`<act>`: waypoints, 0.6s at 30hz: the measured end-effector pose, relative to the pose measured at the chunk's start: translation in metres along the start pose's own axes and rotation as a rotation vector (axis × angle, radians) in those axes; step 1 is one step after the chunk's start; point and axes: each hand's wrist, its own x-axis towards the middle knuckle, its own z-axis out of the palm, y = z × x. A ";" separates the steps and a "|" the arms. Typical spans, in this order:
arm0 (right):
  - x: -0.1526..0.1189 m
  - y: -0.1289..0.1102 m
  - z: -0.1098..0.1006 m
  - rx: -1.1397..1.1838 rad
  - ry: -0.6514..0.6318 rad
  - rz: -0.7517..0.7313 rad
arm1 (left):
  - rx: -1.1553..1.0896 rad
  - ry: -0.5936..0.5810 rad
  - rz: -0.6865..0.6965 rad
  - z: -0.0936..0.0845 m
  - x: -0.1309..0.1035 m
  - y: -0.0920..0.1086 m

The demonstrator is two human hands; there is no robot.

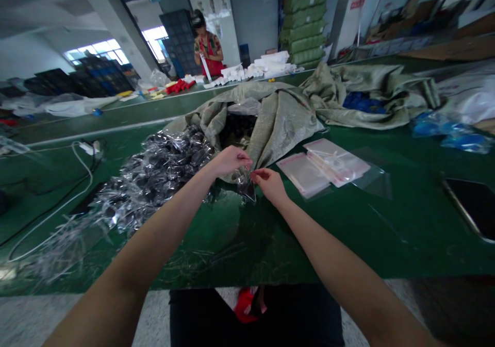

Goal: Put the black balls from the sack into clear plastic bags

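My left hand (231, 160) and my right hand (269, 182) meet over the green table (386, 233), both pinching a small clear plastic bag (247, 187) with something dark in it. Left of my hands lies a pile of several filled clear bags (154, 177) holding dark parts. Just behind my hands an open woven sack (278, 115) shows more dark parts inside. A stack of empty clear bags with pink strips (323, 167) lies right of my right hand.
A white cable (83, 182) loops at the left. A dark phone-like slab (474, 205) lies at the right edge. A second sack (371, 94) with blue items sits behind. A person (209, 45) works at the far table.
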 end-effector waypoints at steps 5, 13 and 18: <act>-0.008 -0.012 0.000 -0.228 0.105 -0.086 | 0.012 0.045 0.001 -0.003 -0.001 -0.001; -0.010 -0.014 0.002 -0.199 0.076 -0.126 | -0.001 0.060 0.001 -0.002 0.000 -0.003; -0.009 -0.014 0.002 -0.261 0.049 -0.128 | -0.031 0.086 -0.009 -0.004 -0.002 -0.004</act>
